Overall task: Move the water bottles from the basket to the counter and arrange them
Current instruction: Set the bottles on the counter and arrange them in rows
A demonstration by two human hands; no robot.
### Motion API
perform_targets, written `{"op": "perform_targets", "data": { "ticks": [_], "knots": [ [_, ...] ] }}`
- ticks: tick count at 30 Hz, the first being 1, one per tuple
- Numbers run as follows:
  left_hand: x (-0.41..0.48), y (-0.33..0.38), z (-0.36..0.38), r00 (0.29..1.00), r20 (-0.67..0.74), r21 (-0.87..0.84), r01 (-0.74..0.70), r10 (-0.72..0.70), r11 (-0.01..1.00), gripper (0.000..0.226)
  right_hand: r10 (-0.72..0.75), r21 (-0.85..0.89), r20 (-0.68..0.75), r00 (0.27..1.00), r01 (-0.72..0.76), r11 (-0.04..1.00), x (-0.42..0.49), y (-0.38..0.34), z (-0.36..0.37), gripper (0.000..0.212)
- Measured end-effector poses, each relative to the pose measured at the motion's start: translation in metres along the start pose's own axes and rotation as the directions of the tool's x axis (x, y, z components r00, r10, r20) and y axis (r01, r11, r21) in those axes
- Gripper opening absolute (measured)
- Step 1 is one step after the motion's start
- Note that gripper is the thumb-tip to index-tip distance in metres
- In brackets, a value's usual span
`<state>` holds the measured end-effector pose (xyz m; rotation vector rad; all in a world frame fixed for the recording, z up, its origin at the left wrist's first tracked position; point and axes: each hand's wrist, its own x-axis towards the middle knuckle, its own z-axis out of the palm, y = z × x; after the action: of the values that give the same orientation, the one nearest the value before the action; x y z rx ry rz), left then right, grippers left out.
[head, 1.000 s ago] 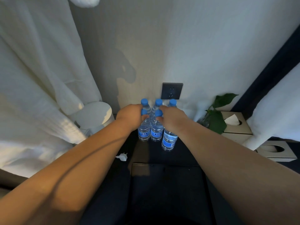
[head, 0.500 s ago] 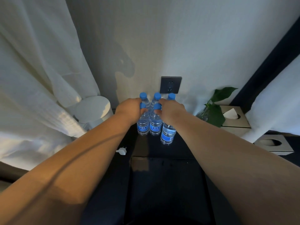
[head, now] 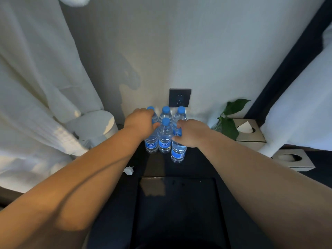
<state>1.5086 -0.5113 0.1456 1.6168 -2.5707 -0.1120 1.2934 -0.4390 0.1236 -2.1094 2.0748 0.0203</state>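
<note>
Several clear water bottles with blue caps and blue labels stand clustered on the dark counter (head: 195,164) against the wall. My left hand (head: 140,124) wraps the front-left bottle (head: 151,142) near its neck, hiding its cap. My right hand (head: 191,133) grips the front-right bottle (head: 177,152), which stands a little nearer to me than the others. Between them the middle front bottle (head: 164,136) stands free, with more bottles (head: 165,112) behind it. A dark open container (head: 177,203) lies in front of me; its inside is too dark to read.
A dark wall socket (head: 179,97) sits just above the bottles. A white round bin (head: 97,125) and hanging white fabric (head: 36,97) are at left, a white plug (head: 128,170) on the counter. A green plant (head: 229,121) and two tissue boxes (head: 249,131) stand at right.
The right hand has slid rightward and off the middle bottle's cap, which now shows. The front-right bottle has stayed put. The left hand stays on the front-left bottle.
</note>
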Motion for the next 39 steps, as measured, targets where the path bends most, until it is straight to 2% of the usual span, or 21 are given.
{"op": "perform_targets", "data": {
  "ticks": [2, 6, 10, 15, 19, 23, 27, 33, 39],
  "knots": [
    [0.0, 0.009, 0.001, 0.999, -0.001, -0.006, -0.051, 0.051, 0.999, 0.048, -0.026, -0.016, 0.034, 0.999, 0.026, 1.0, -0.004, 0.002, -0.004, 0.06],
    [-0.004, 0.024, 0.007, 0.988, -0.011, 0.024, -0.156, 0.157, 0.987, 0.049, -0.076, -0.023, 0.031, 0.997, 0.077, 0.997, -0.01, 0.002, -0.006, 0.027],
    [-0.008, 0.026, 0.01, 0.983, 0.016, 0.07, -0.185, 0.185, 0.98, 0.048, -0.064, 0.022, -0.031, 0.997, 0.065, 0.998, -0.011, 0.004, -0.008, 0.018],
    [-0.009, 0.021, 0.007, 0.978, 0.063, 0.097, -0.205, 0.199, 0.974, 0.063, -0.006, 0.058, -0.087, 0.996, 0.011, 0.998, -0.008, 0.004, -0.005, 0.027],
    [-0.012, 0.018, 0.012, 0.977, 0.079, 0.05, -0.2, 0.196, 0.978, 0.066, 0.073, 0.111, -0.115, 0.991, -0.06, 0.992, -0.001, 0.0, -0.005, 0.027],
    [-0.017, 0.014, 0.023, 0.981, 0.033, -0.021, -0.192, 0.193, 0.981, 0.063, 0.164, 0.263, -0.12, 0.979, -0.128, 0.956, 0.008, 0.004, -0.005, 0.035],
    [-0.021, 0.012, 0.035, 0.983, -0.013, -0.119, -0.182, 0.181, 0.976, 0.06, 0.177, 0.378, -0.105, 0.979, -0.126, 0.917, 0.014, 0.006, -0.005, 0.044],
    [-0.02, 0.011, 0.036, 0.98, -0.034, -0.133, -0.199, 0.197, 0.971, 0.059, 0.1, 0.318, -0.079, 0.992, -0.07, 0.946, 0.019, 0.009, -0.007, 0.044],
    [-0.019, 0.013, 0.033, 0.981, -0.033, -0.165, -0.194, 0.192, 0.967, 0.058, 0.181, 0.231, -0.162, 0.97, -0.141, 0.963, 0.022, 0.007, -0.002, 0.045]
  ]
}}
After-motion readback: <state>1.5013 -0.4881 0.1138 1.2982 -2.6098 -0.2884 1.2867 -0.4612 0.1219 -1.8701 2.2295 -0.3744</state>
